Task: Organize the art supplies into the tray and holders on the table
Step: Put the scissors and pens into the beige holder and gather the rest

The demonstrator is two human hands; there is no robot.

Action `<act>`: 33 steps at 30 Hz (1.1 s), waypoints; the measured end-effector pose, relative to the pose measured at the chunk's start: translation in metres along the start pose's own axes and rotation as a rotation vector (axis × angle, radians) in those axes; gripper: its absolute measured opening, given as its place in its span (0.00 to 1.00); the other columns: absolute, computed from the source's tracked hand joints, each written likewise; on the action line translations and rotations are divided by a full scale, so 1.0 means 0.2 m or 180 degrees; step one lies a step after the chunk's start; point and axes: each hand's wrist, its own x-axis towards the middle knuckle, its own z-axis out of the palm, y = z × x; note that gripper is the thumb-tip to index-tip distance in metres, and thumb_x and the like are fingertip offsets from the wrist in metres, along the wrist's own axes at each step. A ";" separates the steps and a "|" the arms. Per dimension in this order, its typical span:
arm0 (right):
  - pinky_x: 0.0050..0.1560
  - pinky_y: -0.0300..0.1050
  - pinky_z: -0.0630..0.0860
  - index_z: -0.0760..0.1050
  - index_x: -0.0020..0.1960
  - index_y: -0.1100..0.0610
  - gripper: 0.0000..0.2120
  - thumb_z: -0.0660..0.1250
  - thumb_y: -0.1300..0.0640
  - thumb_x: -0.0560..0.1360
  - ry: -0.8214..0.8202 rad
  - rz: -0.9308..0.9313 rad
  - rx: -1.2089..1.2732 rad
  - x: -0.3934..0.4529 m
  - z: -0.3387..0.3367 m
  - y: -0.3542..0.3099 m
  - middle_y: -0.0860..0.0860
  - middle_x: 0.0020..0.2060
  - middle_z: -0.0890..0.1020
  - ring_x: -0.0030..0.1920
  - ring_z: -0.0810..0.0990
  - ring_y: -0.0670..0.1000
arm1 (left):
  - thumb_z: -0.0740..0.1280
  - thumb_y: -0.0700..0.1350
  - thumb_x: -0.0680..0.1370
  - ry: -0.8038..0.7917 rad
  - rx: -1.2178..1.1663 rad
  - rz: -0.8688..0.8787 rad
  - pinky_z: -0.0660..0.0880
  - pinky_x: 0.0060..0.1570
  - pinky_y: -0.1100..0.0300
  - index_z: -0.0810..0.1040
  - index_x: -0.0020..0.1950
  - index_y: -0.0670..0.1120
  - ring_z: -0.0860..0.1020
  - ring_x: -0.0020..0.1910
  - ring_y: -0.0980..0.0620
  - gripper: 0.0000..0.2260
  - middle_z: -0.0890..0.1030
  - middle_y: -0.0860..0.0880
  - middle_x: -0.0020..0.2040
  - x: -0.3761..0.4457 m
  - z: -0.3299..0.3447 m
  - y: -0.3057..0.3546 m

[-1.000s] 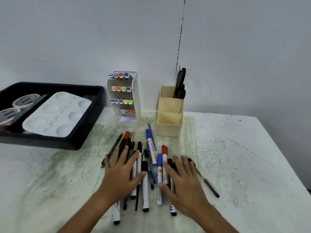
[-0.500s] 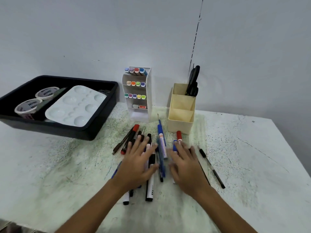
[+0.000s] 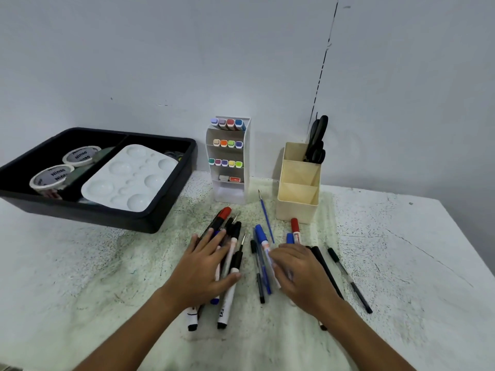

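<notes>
Two bare forearms are showing from the bottom edge of the head view, uncovered from the frame edge to the wrists; no sleeve is covering either one. The left hand (image 3: 199, 271) and the right hand (image 3: 301, 274) are wearing nothing. Short, unpainted fingernails are showing on the left hand's fingertips (image 3: 210, 230) and thumb. The right hand's fingers are appearing blurred.
</notes>
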 end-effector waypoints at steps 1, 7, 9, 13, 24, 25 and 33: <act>0.60 0.52 0.75 0.81 0.57 0.55 0.15 0.59 0.52 0.77 -0.0049 0.0033 -0.0048 0.02 0.01 -0.01 0.47 0.52 0.84 0.56 0.80 0.48 | 0.45 0.75 0.74 -0.0033 0.0008 -0.0023 0.44 0.75 0.45 0.60 0.78 0.54 0.47 0.79 0.48 0.38 0.54 0.51 0.79 0.01 -0.01 -0.02; 0.58 0.55 0.77 0.83 0.49 0.54 0.14 0.62 0.53 0.71 -0.0051 0.0125 -0.0761 0.06 0.07 -0.08 0.48 0.51 0.84 0.53 0.82 0.51 | 0.43 0.77 0.72 -0.0235 0.0035 0.0064 0.41 0.75 0.41 0.57 0.78 0.59 0.38 0.78 0.50 0.39 0.43 0.54 0.79 0.01 -0.04 -0.12; 0.59 0.57 0.75 0.83 0.50 0.54 0.13 0.64 0.55 0.69 0.0066 0.0363 -0.0930 0.06 0.07 -0.05 0.49 0.50 0.85 0.54 0.82 0.54 | 0.45 0.79 0.70 -0.0329 -0.0132 0.0088 0.39 0.75 0.44 0.56 0.77 0.60 0.36 0.77 0.53 0.40 0.40 0.57 0.79 0.00 -0.06 -0.18; 0.58 0.61 0.76 0.83 0.51 0.57 0.16 0.71 0.68 0.64 0.0326 0.0555 -0.0937 0.11 0.09 -0.04 0.54 0.51 0.84 0.56 0.81 0.59 | 0.62 0.72 0.69 -0.0424 -0.0973 0.0120 0.44 0.76 0.50 0.56 0.75 0.64 0.38 0.77 0.62 0.37 0.43 0.63 0.78 0.00 -0.13 -0.30; 0.69 0.59 0.62 0.76 0.64 0.53 0.25 0.56 0.40 0.75 -0.0366 0.0077 -0.1225 0.12 0.26 -0.16 0.54 0.63 0.79 0.66 0.75 0.58 | 0.57 0.75 0.71 -0.0378 -0.0578 0.0569 0.47 0.77 0.44 0.54 0.76 0.62 0.37 0.77 0.59 0.37 0.43 0.58 0.79 0.03 -0.11 -0.38; 0.67 0.61 0.63 0.77 0.62 0.54 0.25 0.56 0.41 0.75 -0.0385 0.0082 -0.1240 0.13 0.25 -0.14 0.54 0.62 0.79 0.65 0.76 0.58 | 0.58 0.76 0.71 -0.0376 -0.0631 0.0542 0.49 0.76 0.43 0.54 0.76 0.62 0.38 0.77 0.59 0.37 0.43 0.59 0.79 0.03 -0.13 -0.41; 0.65 0.64 0.66 0.79 0.59 0.57 0.17 0.65 0.53 0.72 -0.0076 0.0173 -0.0823 0.22 0.22 -0.16 0.57 0.61 0.80 0.65 0.75 0.62 | 0.66 0.68 0.73 0.0252 -0.1109 0.0641 0.60 0.73 0.47 0.64 0.76 0.55 0.53 0.78 0.56 0.35 0.58 0.55 0.78 -0.10 -0.15 -0.48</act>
